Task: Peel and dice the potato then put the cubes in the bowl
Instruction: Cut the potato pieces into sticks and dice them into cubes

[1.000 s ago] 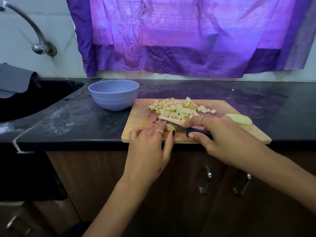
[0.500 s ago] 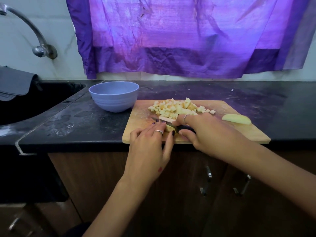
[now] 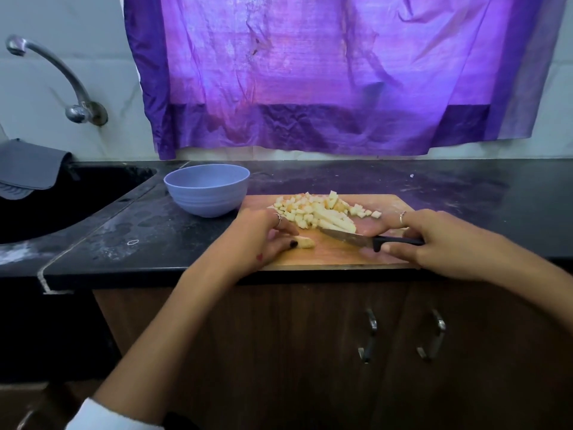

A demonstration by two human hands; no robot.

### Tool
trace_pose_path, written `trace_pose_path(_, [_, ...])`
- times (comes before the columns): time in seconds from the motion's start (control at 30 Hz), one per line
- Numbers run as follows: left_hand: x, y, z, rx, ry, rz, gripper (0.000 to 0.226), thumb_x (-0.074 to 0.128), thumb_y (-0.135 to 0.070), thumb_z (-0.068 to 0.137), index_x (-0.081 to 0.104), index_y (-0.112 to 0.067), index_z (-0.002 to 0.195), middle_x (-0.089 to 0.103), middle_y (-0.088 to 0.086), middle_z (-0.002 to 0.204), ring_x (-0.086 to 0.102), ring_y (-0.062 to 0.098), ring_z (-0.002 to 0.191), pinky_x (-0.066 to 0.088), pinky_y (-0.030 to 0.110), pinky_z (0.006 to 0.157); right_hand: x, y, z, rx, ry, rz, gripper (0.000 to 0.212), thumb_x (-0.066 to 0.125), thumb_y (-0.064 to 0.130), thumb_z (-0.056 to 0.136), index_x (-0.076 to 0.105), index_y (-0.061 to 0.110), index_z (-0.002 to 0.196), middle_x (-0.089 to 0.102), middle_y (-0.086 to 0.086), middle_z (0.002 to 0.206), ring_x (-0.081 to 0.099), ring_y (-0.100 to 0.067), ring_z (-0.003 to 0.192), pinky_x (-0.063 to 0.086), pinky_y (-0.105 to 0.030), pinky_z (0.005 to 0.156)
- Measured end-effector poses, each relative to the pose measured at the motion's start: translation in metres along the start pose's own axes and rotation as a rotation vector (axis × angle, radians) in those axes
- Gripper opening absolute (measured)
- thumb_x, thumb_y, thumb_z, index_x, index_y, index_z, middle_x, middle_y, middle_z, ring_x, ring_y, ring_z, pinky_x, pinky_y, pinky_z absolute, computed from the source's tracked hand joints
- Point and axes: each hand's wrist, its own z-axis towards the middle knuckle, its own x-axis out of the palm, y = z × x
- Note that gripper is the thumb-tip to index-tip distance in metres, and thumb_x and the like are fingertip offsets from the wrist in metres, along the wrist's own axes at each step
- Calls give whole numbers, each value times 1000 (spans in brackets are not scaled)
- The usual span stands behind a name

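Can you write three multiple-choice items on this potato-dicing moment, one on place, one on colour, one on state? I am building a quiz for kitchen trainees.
1. Where does the round plastic bowl stand?
A. On the black countertop, left of the wooden cutting board
B. On the board
C. In the sink

2. What colour is the handle of the knife?
A. Red
B. White
C. Black

3. What is the state of the bowl?
A. Full of cubes
B. No cubes visible in it
C. Tipped over

Answers:
1 A: the bowl sits on the counter beside the board's left end.
2 C: the right hand grips a black handle.
3 B: the pale potato cubes are piled on the board, while the left hand holds a small potato piece.
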Motion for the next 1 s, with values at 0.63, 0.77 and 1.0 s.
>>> trace_pose_path(0.63, [33, 11, -15, -243, -409, -182, 36, 65, -61, 77, 63, -25, 72, 54, -14, 79, 48, 9, 91, 37, 32, 66, 36, 32, 25, -92, -254, 31, 25, 55, 32, 95, 63, 43, 115, 59, 13, 112, 49, -1, 90, 37, -23, 73])
trace_pose_path(0.77, [35, 12, -14, -233, -428, -177, 36, 65, -61, 78, 64, -25, 73, 55, -13, 84, 47, 7, 92, 36, 32, 65, 24, 43, 36, -103, -182, -51, 25, 53, 34, 96, 64, 44, 115, 50, 18, 82, 49, 1, 71, 35, -25, 65])
trace_pose_path(1.0, [35, 11, -14, -238, -426, -207, 30, 68, -56, 79, 63, -28, 70, 61, -13, 90, 51, 9, 95, 36, 31, 65, 18, 47, 43, -133, -107, -104, 24, 52, 29, 97, 66, 39, 114, 38, 48, 46, 46, 19, 54, 29, -18, 49])
